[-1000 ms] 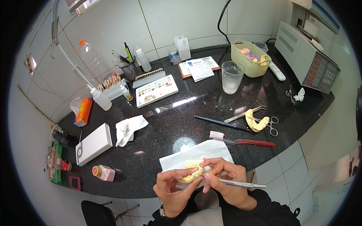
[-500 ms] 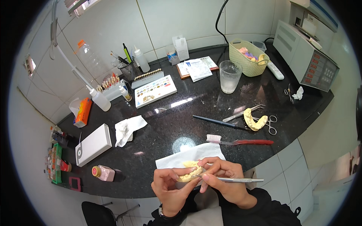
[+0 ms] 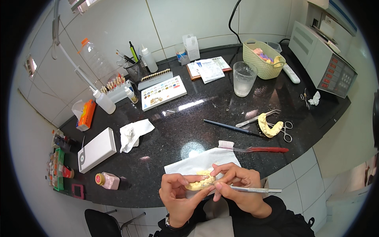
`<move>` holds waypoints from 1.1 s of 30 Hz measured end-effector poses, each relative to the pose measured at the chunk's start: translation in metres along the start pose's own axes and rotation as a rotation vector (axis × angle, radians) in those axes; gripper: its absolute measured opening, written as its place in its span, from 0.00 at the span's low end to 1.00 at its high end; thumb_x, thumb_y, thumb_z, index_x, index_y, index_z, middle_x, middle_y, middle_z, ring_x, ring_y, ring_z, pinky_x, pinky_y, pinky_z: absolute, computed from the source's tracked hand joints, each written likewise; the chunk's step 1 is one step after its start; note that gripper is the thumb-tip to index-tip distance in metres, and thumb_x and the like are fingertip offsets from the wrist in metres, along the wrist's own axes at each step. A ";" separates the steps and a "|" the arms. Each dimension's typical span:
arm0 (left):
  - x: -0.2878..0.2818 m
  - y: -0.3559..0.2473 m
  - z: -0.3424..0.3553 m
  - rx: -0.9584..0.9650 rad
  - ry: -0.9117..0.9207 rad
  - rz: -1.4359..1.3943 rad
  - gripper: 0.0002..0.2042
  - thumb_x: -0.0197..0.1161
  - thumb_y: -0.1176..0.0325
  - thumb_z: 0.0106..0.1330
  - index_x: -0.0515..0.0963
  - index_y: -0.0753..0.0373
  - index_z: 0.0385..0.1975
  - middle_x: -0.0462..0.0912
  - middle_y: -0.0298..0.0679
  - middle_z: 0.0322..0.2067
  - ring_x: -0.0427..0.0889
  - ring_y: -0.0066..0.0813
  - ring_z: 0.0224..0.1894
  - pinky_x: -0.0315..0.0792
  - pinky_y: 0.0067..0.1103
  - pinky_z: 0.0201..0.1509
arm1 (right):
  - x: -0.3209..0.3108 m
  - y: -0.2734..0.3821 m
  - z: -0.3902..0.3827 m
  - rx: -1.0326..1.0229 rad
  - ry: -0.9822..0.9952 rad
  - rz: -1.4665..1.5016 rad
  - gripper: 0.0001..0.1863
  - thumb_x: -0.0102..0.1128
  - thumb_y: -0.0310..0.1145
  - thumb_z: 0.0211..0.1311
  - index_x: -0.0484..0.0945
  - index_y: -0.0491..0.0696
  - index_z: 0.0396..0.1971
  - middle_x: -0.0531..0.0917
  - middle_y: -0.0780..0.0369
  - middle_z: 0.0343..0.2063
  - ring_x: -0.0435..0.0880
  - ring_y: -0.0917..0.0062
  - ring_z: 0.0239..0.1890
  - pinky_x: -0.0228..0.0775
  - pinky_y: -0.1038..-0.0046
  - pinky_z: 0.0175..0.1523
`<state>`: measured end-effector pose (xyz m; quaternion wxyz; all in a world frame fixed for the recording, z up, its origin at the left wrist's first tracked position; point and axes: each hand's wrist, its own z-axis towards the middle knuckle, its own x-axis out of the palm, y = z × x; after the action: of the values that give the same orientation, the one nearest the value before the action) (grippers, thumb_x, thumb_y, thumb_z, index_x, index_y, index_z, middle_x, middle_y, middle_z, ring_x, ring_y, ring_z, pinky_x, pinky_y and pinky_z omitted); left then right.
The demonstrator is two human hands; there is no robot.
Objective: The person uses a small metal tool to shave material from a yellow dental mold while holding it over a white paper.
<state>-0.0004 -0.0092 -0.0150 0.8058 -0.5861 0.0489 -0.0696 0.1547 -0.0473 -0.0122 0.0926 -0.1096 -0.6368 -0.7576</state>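
My left hand (image 3: 175, 199) is closed around a pale yellow dental cast (image 3: 194, 186), its thumb below and fingers on the far side. In my right hand (image 3: 242, 197) is a slim silver dental carving instrument (image 3: 258, 190), held like a pen. Its handle points to the right, and its thin tip meets the cast near the row of teeth. The right fingertips also rest by the cast's far edge. Both hands are above a white paper sheet (image 3: 179, 167) at the bench's front edge; they partly hide the cast.
Beyond the paper lie a red-handled toothbrush (image 3: 264, 149), a dark brush (image 3: 227, 127), tweezers (image 3: 252, 119), scissor-handled forceps (image 3: 289, 136) and another cast (image 3: 268, 127). A water glass (image 3: 243, 81) stands farther back. A pink bottle (image 3: 110, 181) and white box (image 3: 96, 151) sit left.
My right hand and the instrument have shifted slightly to the right, with the tip still at the cast. The whole view has moved a little; the left hand keeps its hold.
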 end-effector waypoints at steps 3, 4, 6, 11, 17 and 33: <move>0.001 0.000 0.000 -0.018 -0.010 -0.007 0.28 0.72 0.83 0.44 0.57 0.61 0.35 0.80 0.48 0.31 0.83 0.31 0.36 0.80 0.18 0.37 | 0.000 0.003 -0.001 0.063 -0.009 0.040 0.05 0.60 0.26 0.58 0.78 0.39 0.31 0.83 0.58 0.31 0.77 0.76 0.48 0.63 0.68 0.60; 0.001 0.000 0.000 -0.013 -0.012 -0.009 0.28 0.72 0.84 0.44 0.57 0.61 0.35 0.80 0.49 0.30 0.83 0.31 0.35 0.80 0.18 0.37 | 0.000 0.004 -0.001 0.094 -0.015 0.069 0.05 0.60 0.26 0.58 0.78 0.39 0.32 0.82 0.57 0.33 0.78 0.75 0.48 0.65 0.70 0.58; 0.001 0.001 -0.001 0.011 -0.014 0.014 0.28 0.72 0.84 0.44 0.57 0.61 0.35 0.80 0.49 0.30 0.83 0.32 0.35 0.79 0.18 0.37 | 0.002 0.005 0.000 0.062 -0.018 0.029 0.04 0.59 0.24 0.58 0.76 0.37 0.29 0.78 0.53 0.39 0.81 0.78 0.32 0.59 0.64 0.63; 0.003 0.001 -0.003 0.070 -0.037 0.107 0.28 0.72 0.84 0.44 0.57 0.62 0.34 0.80 0.49 0.29 0.84 0.33 0.35 0.79 0.20 0.37 | 0.008 0.006 0.001 0.088 -0.062 0.082 0.06 0.58 0.23 0.58 0.74 0.36 0.26 0.76 0.52 0.42 0.82 0.80 0.23 0.57 0.62 0.66; 0.002 0.005 -0.005 0.096 -0.027 0.170 0.27 0.73 0.84 0.44 0.57 0.62 0.33 0.81 0.49 0.29 0.84 0.32 0.35 0.78 0.19 0.37 | 0.004 0.007 0.003 0.144 -0.032 0.100 0.06 0.58 0.24 0.59 0.74 0.36 0.27 0.75 0.53 0.43 0.82 0.80 0.25 0.63 0.69 0.57; 0.004 -0.001 -0.001 -0.010 -0.015 0.091 0.27 0.73 0.83 0.43 0.58 0.62 0.33 0.81 0.48 0.29 0.83 0.33 0.37 0.78 0.20 0.39 | 0.004 0.009 0.004 0.136 -0.065 0.068 0.06 0.58 0.24 0.58 0.74 0.37 0.25 0.76 0.53 0.40 0.81 0.81 0.22 0.55 0.61 0.67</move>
<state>0.0036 -0.0106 -0.0144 0.8056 -0.5877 0.0698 -0.0282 0.1535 -0.0444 -0.0022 0.1047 -0.1491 -0.6854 -0.7050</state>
